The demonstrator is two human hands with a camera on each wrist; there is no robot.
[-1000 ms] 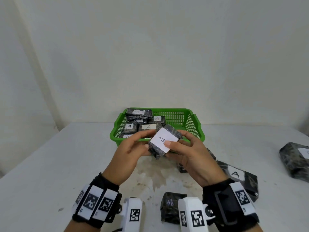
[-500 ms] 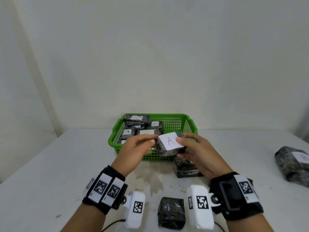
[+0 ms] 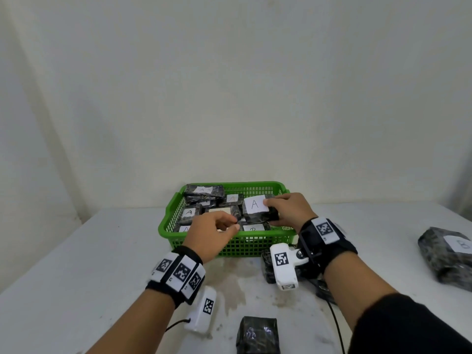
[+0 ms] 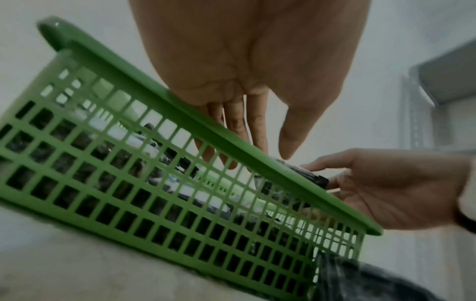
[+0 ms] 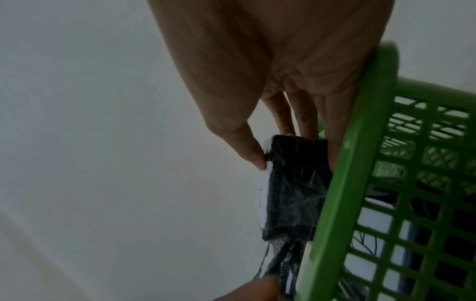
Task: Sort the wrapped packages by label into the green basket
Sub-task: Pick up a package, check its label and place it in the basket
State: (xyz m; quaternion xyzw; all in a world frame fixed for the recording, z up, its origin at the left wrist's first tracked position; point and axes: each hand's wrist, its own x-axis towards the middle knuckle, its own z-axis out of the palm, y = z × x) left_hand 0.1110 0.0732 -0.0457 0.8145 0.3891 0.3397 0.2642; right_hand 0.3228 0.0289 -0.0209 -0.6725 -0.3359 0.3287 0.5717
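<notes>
My right hand (image 3: 274,210) pinches a black wrapped package (image 3: 258,213) with a white "A" label, thumb on top and fingers underneath. It hangs over the right half of the green basket (image 3: 163,227), just above several wrapped packages, most labelled A (image 3: 189,212). My left hand (image 3: 229,224) hovers over the basket's front rim with its fingers fairly straight, their tips at the package's near left corner. In the right wrist view the package (image 5: 296,193) sits beside the basket rim (image 5: 355,163). The left wrist view shows the left hand (image 4: 257,132) over the rim (image 4: 180,114).
Loose wrapped packages lie on the white table: one close to me (image 3: 258,335), one under my right wrist (image 3: 268,267) and a bigger one at the far right (image 3: 447,254). A wall stands right behind the basket. A stain marks the table before the basket.
Both hands moved forward, carrying the A package from in front of the basket to over its right half. The left hand let go of it and now has straighter fingers.
</notes>
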